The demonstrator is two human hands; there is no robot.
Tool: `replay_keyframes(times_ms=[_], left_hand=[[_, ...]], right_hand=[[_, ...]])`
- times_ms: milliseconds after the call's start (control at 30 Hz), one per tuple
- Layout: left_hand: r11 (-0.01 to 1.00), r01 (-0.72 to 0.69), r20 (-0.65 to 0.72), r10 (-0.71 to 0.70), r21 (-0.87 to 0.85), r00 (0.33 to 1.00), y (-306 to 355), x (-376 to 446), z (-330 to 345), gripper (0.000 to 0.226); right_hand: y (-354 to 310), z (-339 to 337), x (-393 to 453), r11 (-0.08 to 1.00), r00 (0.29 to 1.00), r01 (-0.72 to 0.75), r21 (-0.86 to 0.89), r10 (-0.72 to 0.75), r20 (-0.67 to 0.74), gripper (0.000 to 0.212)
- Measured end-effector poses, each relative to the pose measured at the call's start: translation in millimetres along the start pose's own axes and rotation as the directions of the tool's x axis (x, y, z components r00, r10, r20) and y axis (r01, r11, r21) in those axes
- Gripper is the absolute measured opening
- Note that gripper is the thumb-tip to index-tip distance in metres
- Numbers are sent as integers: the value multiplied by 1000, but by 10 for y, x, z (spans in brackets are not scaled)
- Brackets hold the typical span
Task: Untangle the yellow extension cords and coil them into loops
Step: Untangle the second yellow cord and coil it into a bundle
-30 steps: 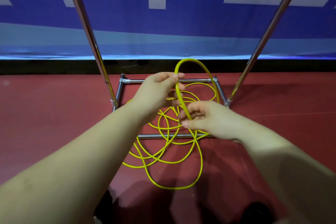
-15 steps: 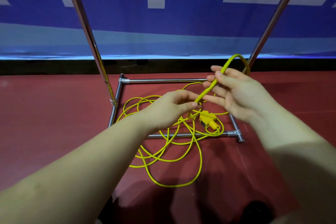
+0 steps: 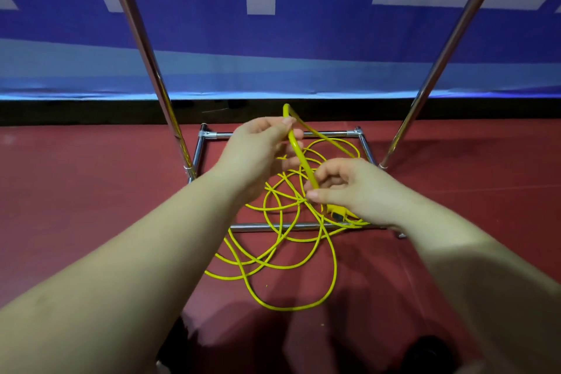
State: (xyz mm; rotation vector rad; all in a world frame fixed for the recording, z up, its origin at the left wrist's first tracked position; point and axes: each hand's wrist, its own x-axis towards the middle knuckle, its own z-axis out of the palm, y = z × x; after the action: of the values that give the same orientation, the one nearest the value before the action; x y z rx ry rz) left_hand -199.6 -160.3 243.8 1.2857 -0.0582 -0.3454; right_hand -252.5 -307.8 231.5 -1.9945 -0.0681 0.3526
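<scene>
While the left hand (image 3: 261, 149) pinches the bent top of a thin yellow rubber extension cord (image 3: 299, 158), the right hand (image 3: 352, 188) grips the same strand lower; tangled loops lie below both hands, across a chrome tube frame (image 3: 258, 226).

Dark red floor (image 3: 91, 206) here, with a big blue and white banner (image 3: 303, 39) along the back. A chrome tube frame (image 3: 194, 161) stands on it.
</scene>
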Motion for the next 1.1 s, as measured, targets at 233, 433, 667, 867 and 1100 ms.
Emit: replay_keyframes(times_ms=[233,433,667,867,1100], left_hand=[[981,122,209,-152,153,966,-122,3,-79,24],[885,33,418,-252,464,873,-269,-137,24,17],[982,63,157,-92,180,983,-137,-54,-4,15],[993,62,-8,-63,-102,998,-44,23,-86,11],[921,179,282,-284,345,917,-211,-87,-24,19]], right_hand=[[-187,-128,16,827,956,110,551,64,-286,8],[-159,-223,44,677,922,156,719,162,-352,5],[-19,-128,-11,988,992,-112,103,117,-44,29],[-7,-42,-39,993,986,-117,-11,117,115,12],[-97,-174,34,941,958,-29,337,123,-259,15]])
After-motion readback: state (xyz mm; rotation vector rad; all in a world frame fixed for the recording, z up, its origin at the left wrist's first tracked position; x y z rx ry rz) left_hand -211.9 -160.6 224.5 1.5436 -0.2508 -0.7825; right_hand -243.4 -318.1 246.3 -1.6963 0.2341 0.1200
